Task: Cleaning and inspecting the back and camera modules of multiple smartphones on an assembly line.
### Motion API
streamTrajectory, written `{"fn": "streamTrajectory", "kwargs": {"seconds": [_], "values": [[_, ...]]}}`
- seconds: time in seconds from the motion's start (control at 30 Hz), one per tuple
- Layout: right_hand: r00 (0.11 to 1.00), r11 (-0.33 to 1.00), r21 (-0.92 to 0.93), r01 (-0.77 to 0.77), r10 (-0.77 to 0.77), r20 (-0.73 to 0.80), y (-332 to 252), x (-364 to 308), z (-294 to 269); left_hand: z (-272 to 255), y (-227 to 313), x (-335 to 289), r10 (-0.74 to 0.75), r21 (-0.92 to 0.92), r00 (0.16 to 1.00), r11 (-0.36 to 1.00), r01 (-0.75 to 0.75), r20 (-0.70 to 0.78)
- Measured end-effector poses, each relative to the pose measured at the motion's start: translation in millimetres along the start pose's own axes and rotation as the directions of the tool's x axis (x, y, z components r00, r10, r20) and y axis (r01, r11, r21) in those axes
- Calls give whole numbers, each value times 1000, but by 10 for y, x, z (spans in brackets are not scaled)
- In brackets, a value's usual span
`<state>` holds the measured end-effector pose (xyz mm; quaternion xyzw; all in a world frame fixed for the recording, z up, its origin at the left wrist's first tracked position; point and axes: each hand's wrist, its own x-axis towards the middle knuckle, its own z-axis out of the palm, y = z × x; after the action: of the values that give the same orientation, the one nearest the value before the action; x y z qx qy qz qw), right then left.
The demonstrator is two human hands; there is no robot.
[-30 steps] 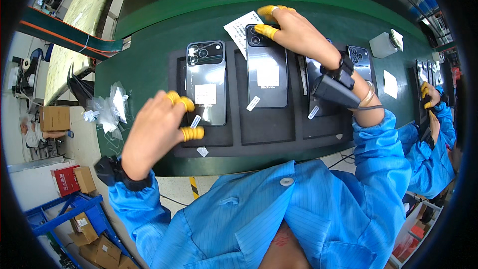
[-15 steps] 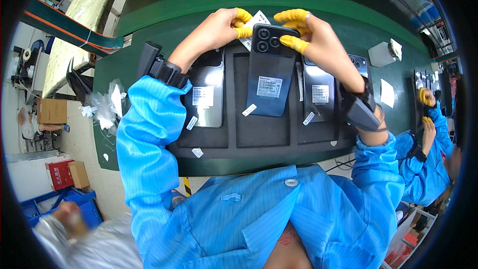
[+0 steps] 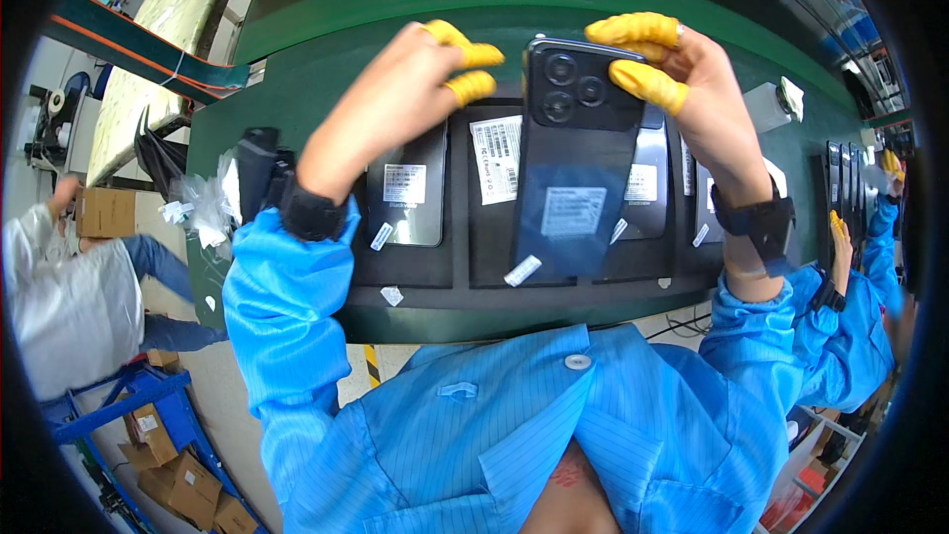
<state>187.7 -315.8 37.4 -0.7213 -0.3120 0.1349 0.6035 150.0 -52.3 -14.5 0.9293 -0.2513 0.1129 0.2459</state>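
Observation:
My right hand [image 3: 692, 79], in yellow finger cots, grips a dark smartphone [image 3: 583, 153] by its upper right corner, beside the camera block. The phone's back faces up, with a white label on it and a small tab at its lower edge. My left hand [image 3: 445, 69], also in yellow finger cots, is to the left of the phone, apart from it, its fingers spread and holding nothing. Below that hand, a printed white label sheet [image 3: 497, 158] lies in a compartment of the black tray [image 3: 395, 277], partly covered by the held phone.
More phones lie back up in the tray, one at the left [image 3: 413, 208] and others to the right. Crumpled clear plastic [image 3: 213, 213] is at the bench's left end. A white container [image 3: 763, 107] stands at the right; a co-worker [image 3: 850, 336] works beyond.
My left hand has let go of the white label sheet, which now lies in the tray, and moved left. The phone in my right hand has come up and right. At far left a person has appeared.

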Motion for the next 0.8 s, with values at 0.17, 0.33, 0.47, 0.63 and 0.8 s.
{"fn": "streamTrajectory", "kwargs": {"seconds": [0.17,0.33,0.47,0.63,0.8], "values": [[989,991,-54,-123,127,74,301,347,242,-520,94,-345,-146,64,989,987,146,-9],[992,975,-193,-106,118,50,849,561,232,-618,267,-792,-192,185,980,966,179,54],[926,570,-790,224,-377,-10,732,500,386,-480,465,-1176,-307,353,945,901,251,113],[886,789,-403,465,-410,218,368,501,926,-321,437,-1385,-240,432,959,889,153,153],[768,849,-279,449,-207,606,406,241,1413,-360,516,-1381,-86,426,970,905,-20,229]]}}
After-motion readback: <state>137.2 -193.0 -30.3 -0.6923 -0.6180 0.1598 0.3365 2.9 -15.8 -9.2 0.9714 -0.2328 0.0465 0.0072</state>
